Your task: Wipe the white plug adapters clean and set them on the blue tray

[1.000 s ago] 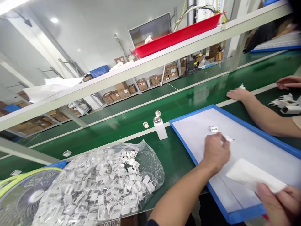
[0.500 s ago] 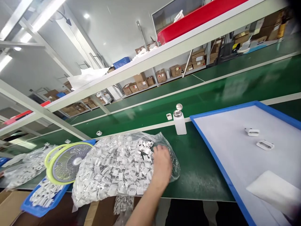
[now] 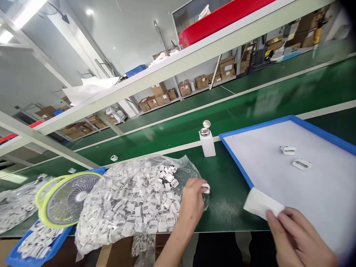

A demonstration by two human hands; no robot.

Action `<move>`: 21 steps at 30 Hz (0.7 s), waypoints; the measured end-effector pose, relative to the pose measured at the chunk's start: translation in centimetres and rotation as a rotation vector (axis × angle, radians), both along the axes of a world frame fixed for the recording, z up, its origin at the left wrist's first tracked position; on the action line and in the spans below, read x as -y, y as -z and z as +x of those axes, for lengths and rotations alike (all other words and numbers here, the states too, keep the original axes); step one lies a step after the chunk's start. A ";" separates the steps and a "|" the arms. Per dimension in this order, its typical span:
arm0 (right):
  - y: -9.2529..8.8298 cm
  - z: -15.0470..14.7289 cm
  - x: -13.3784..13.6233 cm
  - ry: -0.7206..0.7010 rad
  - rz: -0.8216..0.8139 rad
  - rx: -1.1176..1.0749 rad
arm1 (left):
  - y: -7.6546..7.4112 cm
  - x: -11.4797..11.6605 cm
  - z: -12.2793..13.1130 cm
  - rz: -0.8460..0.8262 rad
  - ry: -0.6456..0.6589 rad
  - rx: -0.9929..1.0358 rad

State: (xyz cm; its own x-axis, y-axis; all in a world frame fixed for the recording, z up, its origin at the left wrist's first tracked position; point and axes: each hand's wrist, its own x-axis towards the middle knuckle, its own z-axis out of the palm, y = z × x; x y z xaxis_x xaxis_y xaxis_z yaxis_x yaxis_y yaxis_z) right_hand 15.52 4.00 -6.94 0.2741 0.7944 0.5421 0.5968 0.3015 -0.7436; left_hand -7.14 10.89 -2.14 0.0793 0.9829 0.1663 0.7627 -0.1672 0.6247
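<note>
My left hand (image 3: 192, 200) pinches a small white plastic part (image 3: 205, 188) at the right end of a clear plastic bag (image 3: 191, 168). Many similar white parts (image 3: 139, 200) fill the bag, which lies with its mouth toward the right. Over the near left edge of a blue-rimmed tray, my right hand (image 3: 297, 233) grips a folded white cloth (image 3: 263, 203) between thumb and fingers. Two white oval parts (image 3: 302, 164) rest apart on the white surface of the tray (image 3: 328, 196).
A white pump bottle (image 3: 207, 144), its metal lid raised, stands between bag and tray. To the left are a lime-green fan (image 3: 69, 198) and a blue bin (image 3: 59, 244) of white parts. A shelf beam (image 3: 155, 79) crosses above the green conveyor (image 3: 172, 131).
My left hand has come out of the bag's mouth with a white part. My right hand has entered view, bringing the cloth leftward. The white piece beside the bottle has moved out of sight.
</note>
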 end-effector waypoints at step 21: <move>3.2 -4.4 -0.3 -0.366 -0.031 0.311 | 4.9 1.5 3.3 -0.152 0.309 0.090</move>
